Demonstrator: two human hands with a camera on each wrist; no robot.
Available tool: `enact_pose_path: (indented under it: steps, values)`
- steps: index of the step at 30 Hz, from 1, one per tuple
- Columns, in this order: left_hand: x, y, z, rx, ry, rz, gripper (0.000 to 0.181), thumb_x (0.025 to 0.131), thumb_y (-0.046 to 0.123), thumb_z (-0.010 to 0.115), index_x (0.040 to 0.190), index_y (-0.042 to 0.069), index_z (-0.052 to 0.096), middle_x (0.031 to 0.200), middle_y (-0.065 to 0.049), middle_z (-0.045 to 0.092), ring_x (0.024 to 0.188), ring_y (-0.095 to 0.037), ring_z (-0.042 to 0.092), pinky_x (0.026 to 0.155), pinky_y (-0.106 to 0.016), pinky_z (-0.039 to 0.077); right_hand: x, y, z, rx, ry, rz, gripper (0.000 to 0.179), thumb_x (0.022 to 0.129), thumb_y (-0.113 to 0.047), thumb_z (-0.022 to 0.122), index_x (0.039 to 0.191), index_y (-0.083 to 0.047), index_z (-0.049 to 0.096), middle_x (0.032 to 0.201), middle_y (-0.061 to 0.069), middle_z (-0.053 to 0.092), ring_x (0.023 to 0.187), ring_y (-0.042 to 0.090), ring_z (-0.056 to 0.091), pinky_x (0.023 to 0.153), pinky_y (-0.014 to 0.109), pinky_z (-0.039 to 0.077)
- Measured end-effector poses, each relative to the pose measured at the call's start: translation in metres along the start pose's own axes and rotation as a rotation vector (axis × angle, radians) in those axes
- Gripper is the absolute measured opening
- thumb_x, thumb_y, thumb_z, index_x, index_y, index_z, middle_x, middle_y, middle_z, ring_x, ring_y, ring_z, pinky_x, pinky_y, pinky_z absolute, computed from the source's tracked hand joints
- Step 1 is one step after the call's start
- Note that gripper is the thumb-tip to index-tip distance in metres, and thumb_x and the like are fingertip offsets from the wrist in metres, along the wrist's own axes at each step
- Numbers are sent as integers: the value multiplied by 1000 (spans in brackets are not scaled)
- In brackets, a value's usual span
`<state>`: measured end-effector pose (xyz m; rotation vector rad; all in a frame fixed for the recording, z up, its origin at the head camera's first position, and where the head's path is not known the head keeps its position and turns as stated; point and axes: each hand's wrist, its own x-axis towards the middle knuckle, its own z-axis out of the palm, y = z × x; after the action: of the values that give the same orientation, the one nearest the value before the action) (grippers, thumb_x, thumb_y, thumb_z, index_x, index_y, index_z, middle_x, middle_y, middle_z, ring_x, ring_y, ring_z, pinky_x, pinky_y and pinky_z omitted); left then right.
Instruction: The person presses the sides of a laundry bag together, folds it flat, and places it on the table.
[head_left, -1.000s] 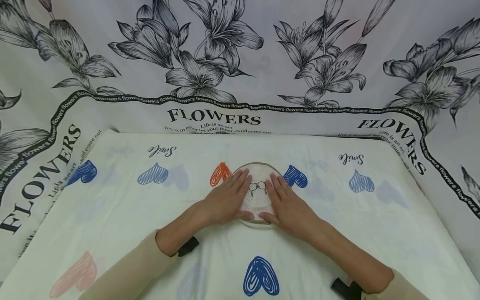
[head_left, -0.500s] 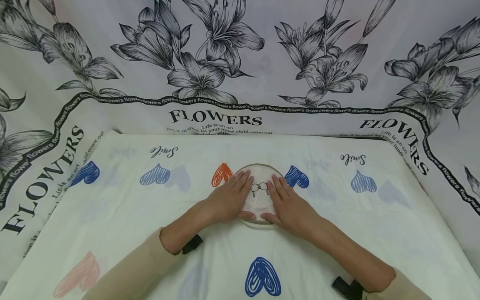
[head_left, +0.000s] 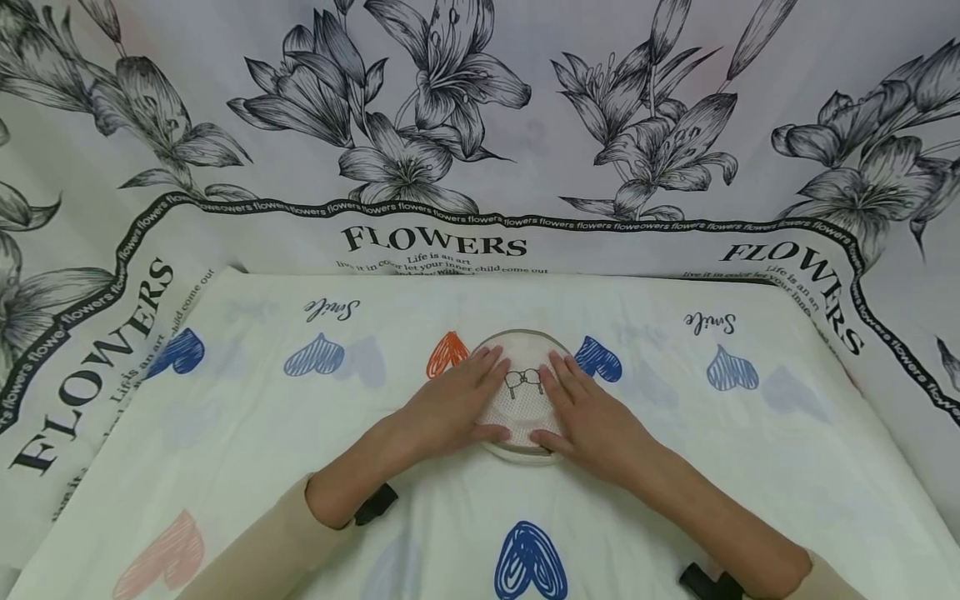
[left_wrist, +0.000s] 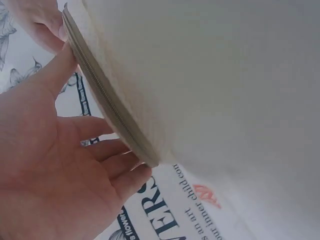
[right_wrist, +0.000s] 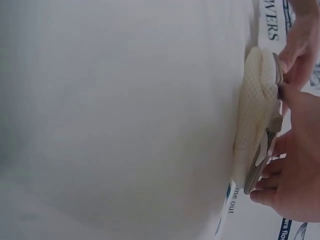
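A round cream mesh bag [head_left: 522, 421] with a zip round its rim and a small black line drawing on top lies on the cloth. My left hand [head_left: 450, 412] rests on its left side, fingers straight and thumb at the near edge. On the other side my right hand [head_left: 600, 421] lies the same way. In the left wrist view, the zip [left_wrist: 107, 95] runs between the left hand [left_wrist: 75, 155] and the mesh. The right wrist view shows the bag [right_wrist: 255, 100] as a thick padded shape with a zip pull [right_wrist: 262, 150], beside the right hand [right_wrist: 300, 155].
The table is covered by a white cloth [head_left: 300, 458] printed with hearts. Behind it hangs a white curtain [head_left: 540, 150] with black flowers and lettering. A dark strap piece [head_left: 377, 504] shows under the left wrist, another [head_left: 708, 582] under the right.
The head view has shifted slightly. My thumbs lie a little farther apart than before, and both hands still rest on the bag, which keeps its place between the hearts.
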<state>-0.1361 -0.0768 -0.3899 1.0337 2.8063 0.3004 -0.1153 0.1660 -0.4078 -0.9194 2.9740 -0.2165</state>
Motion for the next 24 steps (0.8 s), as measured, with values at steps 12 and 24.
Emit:
enact_pose_path:
  steps: [12, 24]
  values:
    - [-14, -6, -9, -5, 36, -24, 81, 87, 43, 75, 152, 8, 41, 158, -15, 34, 145, -32, 33, 115, -48, 33, -8, 9, -6, 47, 25, 6, 84, 95, -57, 57, 156, -6, 30, 163, 19, 18, 147, 45, 19, 117, 53, 26]
    - [-33, -22, -12, -36, 65, -116, 79, 85, 40, 78, 150, 9, 44, 153, -14, 42, 137, -32, 44, 109, -50, 40, -22, 36, -8, 58, 23, 96, 83, 97, -59, 50, 158, -9, 26, 163, 19, 17, 146, 47, 17, 116, 60, 21]
